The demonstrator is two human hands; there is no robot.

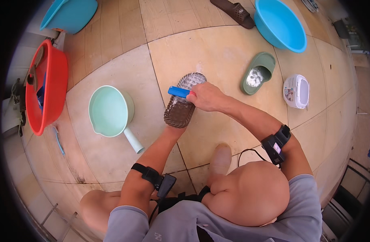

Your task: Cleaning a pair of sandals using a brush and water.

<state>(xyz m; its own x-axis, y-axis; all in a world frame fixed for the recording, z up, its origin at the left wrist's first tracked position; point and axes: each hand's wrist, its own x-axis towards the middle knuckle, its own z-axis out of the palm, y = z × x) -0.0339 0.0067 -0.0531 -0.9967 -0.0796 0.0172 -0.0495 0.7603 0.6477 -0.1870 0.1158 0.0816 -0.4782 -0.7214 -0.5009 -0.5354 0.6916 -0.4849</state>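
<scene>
A brown slipper (179, 111) with a ridged, scalloped edge is held sole up in front of me, its far half covered in white powder or foam. My left hand (177, 130) holds it from beneath, and the slipper hides the fingers. My right hand (206, 97) is closed round a blue brush (178, 92) with a red part at the grip. The brush lies across the middle of the sole, touching it. To the right on the floor sits a green slipper (259, 72), with white powder (254, 77) on its footbed.
A pale green dipper (129, 105) stands at left. Beyond it is a red basin (56, 90) holding several items, with a teal tub (78, 16) farther back. At far right are a blue basin (279, 24), another brown slipper (233, 12) and a white plastic container (296, 91).
</scene>
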